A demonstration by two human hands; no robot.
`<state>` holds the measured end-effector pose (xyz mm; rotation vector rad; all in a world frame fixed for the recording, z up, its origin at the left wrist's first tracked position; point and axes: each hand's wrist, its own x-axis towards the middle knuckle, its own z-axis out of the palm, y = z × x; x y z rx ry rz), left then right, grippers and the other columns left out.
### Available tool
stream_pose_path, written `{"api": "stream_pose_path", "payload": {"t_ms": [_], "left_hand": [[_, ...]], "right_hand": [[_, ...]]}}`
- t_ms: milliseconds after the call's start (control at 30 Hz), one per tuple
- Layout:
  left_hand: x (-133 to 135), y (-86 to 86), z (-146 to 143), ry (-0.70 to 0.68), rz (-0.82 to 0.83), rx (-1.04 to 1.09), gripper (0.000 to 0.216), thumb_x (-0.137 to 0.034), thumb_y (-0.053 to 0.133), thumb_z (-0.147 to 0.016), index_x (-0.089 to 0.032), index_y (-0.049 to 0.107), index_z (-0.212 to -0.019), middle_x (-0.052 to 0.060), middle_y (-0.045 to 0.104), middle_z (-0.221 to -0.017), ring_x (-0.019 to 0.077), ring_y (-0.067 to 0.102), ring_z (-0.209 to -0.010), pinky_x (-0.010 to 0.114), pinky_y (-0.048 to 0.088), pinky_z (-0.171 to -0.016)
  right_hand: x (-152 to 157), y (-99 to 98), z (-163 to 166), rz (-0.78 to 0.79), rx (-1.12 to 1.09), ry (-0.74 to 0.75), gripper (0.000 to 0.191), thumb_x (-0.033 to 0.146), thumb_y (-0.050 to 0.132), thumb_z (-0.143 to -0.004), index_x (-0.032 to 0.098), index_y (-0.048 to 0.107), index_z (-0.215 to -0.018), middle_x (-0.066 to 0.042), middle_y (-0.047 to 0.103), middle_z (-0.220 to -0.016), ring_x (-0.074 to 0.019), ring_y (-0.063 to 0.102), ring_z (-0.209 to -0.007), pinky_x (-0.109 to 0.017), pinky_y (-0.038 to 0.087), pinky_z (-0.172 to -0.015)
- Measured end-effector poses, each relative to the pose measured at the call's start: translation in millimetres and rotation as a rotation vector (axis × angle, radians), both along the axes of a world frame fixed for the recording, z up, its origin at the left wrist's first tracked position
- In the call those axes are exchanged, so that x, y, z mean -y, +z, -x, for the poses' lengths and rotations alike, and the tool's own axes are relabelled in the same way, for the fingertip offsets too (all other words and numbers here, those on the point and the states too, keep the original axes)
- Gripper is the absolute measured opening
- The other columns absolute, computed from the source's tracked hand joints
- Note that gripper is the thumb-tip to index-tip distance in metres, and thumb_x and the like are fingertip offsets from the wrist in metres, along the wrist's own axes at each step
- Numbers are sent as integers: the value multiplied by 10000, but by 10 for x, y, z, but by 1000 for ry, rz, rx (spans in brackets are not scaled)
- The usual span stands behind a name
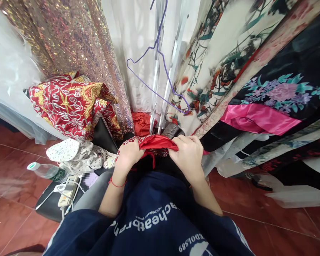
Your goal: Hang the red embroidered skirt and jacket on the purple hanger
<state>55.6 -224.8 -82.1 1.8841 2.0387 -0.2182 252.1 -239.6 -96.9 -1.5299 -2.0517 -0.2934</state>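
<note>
In front of my body I hold a red garment (160, 141) stretched between both hands, its plain red lining showing along the top edge. My left hand (130, 153) is closed round its left end, where a red and white patterned part shows. My right hand (187, 152) grips the right end with the fingers bent over the edge. A thin red strip hangs below the cloth in the middle. The lower part of the garment is dark and mostly hidden by my hands and shirt.
A purple hanger (158, 93) hangs ahead by a metal rack post (156, 67). Red embroidered clothing (69, 103) lies at the left. A water bottle (49, 171) and a power strip (68, 191) rest on a black seat (46, 204). Floral garments (210, 64) hang on the right.
</note>
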Motion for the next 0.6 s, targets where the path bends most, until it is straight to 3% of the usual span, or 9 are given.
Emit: {"api": "stream_pose_path", "payload": {"t_ms": [100, 167, 267, 333, 433, 533, 600], "left_hand": [[-200, 33, 143, -117, -39, 129, 278, -229, 412, -931, -137, 606, -1108, 209, 734, -1111, 341, 722, -1055, 416, 531, -892], [-342, 76, 208, -124, -106, 375, 267, -177, 427, -890, -137, 548, -1124, 164, 731, -993, 267, 737, -806, 365, 553, -753], [-545, 188, 209, -61, -164, 852, 453, -119, 431, -825, -169, 437, -1275, 34, 684, -806, 159, 611, -487, 287, 503, -526], [-673, 308, 175, -78, -209, 1093, 503, -95, 423, -792, -195, 455, -1283, -17, 645, -709, 134, 586, -461, 243, 472, -489], [-853, 576, 171, -112, -370, 1303, 317, -100, 426, -788, -187, 591, -1045, -2, 660, -721, 109, 636, -581, 196, 478, -542], [-997, 930, 275, -71, -553, 1379, 143, -155, 475, -829, -180, 601, -893, 7, 670, -768, 97, 653, -666, 169, 474, -571], [-1071, 1191, 378, -40, -650, 1399, 137, -197, 480, -879, -179, 601, -940, 7, 668, -792, 99, 666, -705, 165, 481, -596]], "right_hand": [[-8, 40, 17, 216, -78, -50, 127, 202, 603, -821, 192, 679, -720, -71, 743, -800, -199, 634, -694, -321, 368, -730], [-16, 63, 13, 397, -197, 19, 199, 263, 524, -913, 202, 697, -835, -55, 714, -750, -199, 619, -646, -313, 375, -682], [-28, 84, -30, 607, -474, 361, 340, 397, 369, -1028, 226, 663, -1028, -27, 682, -748, -196, 620, -661, -312, 441, -699], [-52, 75, -87, 684, -646, 619, 375, 522, 372, -1029, 246, 594, -1150, -46, 717, -924, -206, 661, -773, -331, 497, -757], [-170, 6, -187, 594, -884, 824, 541, 677, 475, -946, 299, 425, -1331, -95, 644, -1316, -223, 691, -935, -332, 533, -712], [-412, -95, -220, 263, -935, 724, 694, 662, 652, -847, 305, 372, -1373, -124, 555, -1418, -237, 671, -1033, -358, 549, -778], [-582, -143, -154, 184, -843, 653, 804, 633, 744, -780, 277, 372, -1398, -148, 525, -1428, -267, 631, -1152, -406, 542, -913]]}}
